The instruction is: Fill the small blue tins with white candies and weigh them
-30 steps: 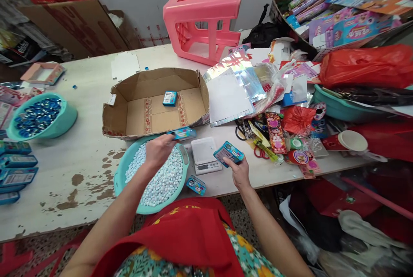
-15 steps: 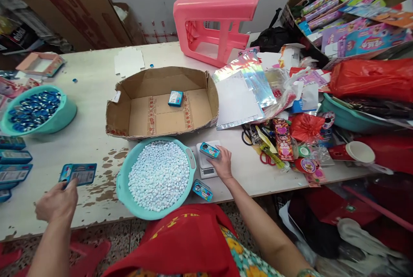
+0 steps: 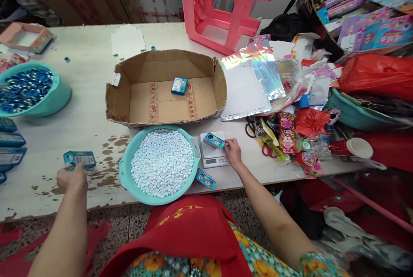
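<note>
My left hand (image 3: 72,178) grips the near edge of a blue printed carton (image 3: 84,158), low over the table on the left. My right hand (image 3: 232,152) pinches the right end of a small blue box (image 3: 214,140) with a dark round spot on its top, at the white digital scale (image 3: 214,161). Whether that box rests on the scale's plate I cannot tell. A similar blue box (image 3: 205,179) lies in front of the scale. Between my hands stands a teal basin (image 3: 122,173) full of small pale candies (image 3: 161,163).
Behind the basin, an open cardboard tray (image 3: 138,109) holds one blue box (image 3: 179,86). A teal bowl (image 3: 63,92) of blue-and-silver pieces and stacked blue cartons (image 3: 12,156) are at left. A pink stool (image 3: 222,32) lies at the back; scissors (image 3: 269,151) and packaging clutter the right.
The view has shifted slightly. The carton in my left hand looks thicker now, flatter before. My right hand has moved to the right end of the box at the scale, uncovering the scale's buttons.
</note>
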